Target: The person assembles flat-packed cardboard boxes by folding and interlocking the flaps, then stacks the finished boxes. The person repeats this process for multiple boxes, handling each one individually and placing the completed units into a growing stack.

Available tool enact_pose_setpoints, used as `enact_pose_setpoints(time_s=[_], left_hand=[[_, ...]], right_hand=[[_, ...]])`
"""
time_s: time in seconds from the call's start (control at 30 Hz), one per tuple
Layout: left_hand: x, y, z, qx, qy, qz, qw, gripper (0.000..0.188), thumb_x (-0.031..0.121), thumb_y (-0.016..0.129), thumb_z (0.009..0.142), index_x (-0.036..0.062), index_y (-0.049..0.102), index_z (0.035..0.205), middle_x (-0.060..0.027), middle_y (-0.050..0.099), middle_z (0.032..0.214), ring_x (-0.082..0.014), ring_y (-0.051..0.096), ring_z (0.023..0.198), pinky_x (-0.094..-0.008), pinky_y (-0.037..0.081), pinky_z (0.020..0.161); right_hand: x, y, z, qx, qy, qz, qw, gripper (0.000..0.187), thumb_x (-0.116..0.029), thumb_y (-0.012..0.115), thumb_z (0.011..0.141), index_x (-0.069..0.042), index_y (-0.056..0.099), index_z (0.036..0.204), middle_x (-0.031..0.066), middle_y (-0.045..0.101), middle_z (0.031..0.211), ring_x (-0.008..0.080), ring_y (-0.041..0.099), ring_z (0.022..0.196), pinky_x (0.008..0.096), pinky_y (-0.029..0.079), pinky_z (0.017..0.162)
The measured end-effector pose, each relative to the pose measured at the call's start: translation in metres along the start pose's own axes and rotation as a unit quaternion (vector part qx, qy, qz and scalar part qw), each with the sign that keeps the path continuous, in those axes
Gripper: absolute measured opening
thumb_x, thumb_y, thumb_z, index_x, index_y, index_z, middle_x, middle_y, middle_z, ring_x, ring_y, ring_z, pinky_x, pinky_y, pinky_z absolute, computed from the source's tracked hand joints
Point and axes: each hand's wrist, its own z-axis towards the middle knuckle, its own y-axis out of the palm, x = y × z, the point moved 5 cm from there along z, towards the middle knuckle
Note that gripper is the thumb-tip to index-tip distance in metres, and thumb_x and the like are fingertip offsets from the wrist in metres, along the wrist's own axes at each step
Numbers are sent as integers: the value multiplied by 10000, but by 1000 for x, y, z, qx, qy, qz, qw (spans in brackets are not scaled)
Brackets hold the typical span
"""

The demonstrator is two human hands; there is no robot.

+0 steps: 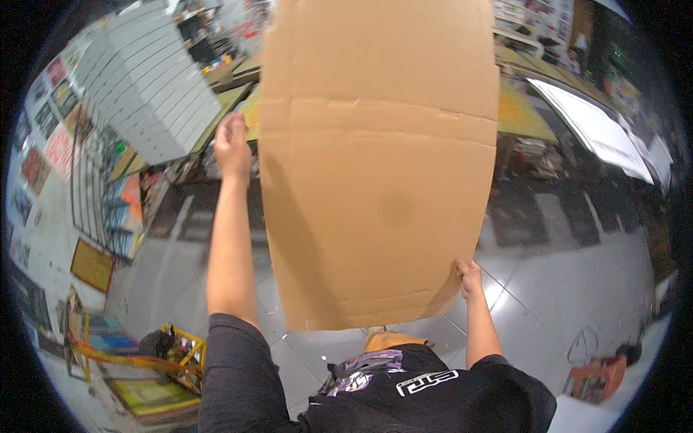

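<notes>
A large brown cardboard sheet [382,224] stands tilted in front of me, creased across its upper part. On its lower right edge, my right hand [469,278] grips it with the thumb on the near face. Beside the upper left edge is my left hand [232,148], raised and a little apart from the sheet. Its fingers are loosely bent and slightly blurred, with nothing seen in them. The cardboard's top runs out of view.
Behind the cardboard runs a row of greenish-yellow boards [523,115]. White sheets [595,130] lie to the right, and a striped grey panel [141,79] rises at the left. Yellow frames [155,397] stand lower left, an orange stool [598,379] lower right. Grey tiles [534,289] cover the floor.
</notes>
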Motion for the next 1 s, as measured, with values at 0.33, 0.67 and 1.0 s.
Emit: enact_pose_setpoints(time_s=[0.33, 0.67, 1.0], left_hand=[[-203, -211, -37, -22, -373, -157, 914, 785, 642, 302, 816, -11, 353, 1248, -132, 524, 1095, -216, 505, 978, -299, 384, 806], [-367, -212, -30, -96, -569, -291, 763, 750, 636, 303, 812, 23, 362, 1239, -158, 464, 1201, -271, 488, 1051, -372, 401, 795], [-410, -128, -39, -290, -646, -260, 657, 574, 517, 302, 862, 99, 388, 1246, -103, 437, 1245, -260, 468, 1068, -404, 332, 855]], right_hand=[[-134, 266, 114, -109, -60, 48, 991, 331, -198, 588, 828, 28, 523, 1062, 98, 594, 980, 179, 569, 868, 317, 467, 736], [-121, 445, 160, 57, -70, -173, 981, 494, -142, 619, 769, 83, 405, 1153, 160, 564, 1024, 215, 580, 857, 335, 483, 730], [-174, 495, 83, 101, -397, -463, 786, 524, -236, 679, 696, -13, 453, 1112, 169, 424, 1116, 303, 443, 1031, 362, 384, 873]])
